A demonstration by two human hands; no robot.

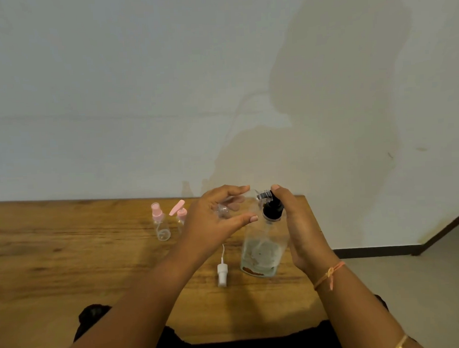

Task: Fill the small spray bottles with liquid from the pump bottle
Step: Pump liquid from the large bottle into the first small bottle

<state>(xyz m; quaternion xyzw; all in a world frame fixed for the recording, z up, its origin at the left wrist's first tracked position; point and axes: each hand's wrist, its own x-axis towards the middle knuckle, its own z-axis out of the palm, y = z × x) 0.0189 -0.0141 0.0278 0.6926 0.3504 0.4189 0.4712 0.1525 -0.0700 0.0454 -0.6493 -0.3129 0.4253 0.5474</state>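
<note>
Left grip (212, 223) holds a small clear spray bottle (223, 211) in the air between the thumb below and the fingers above, which are curled round it. This bottle has no cap on, and its open end points to the right, toward the nozzle of the pump bottle (262, 251). It is blurred and partly hidden, so I cannot say if there is liquid inside.

The right grip (299, 228) stands upright just beside the pump bottle, with the palm turned to it. Its forefinger lies on top of the pump head (265, 196), and it seems to press there. Whether the other fingers close round the black collar (273, 210) I cannot tell, because the collar hides them. An orange thread (330, 273) is tied on this wrist.

The pump bottle stands on the wooden bench (69, 259), near its right end. It is of clear material and has some pale liquid in the lower part.

A white spray cap (221, 274) with its thin tube lies flat on the bench, just left of the pump bottle. Further back and to the left stand two more small bottles with pink tops (161, 226), close together. The left grip covers part of the second one (181, 215)
</note>
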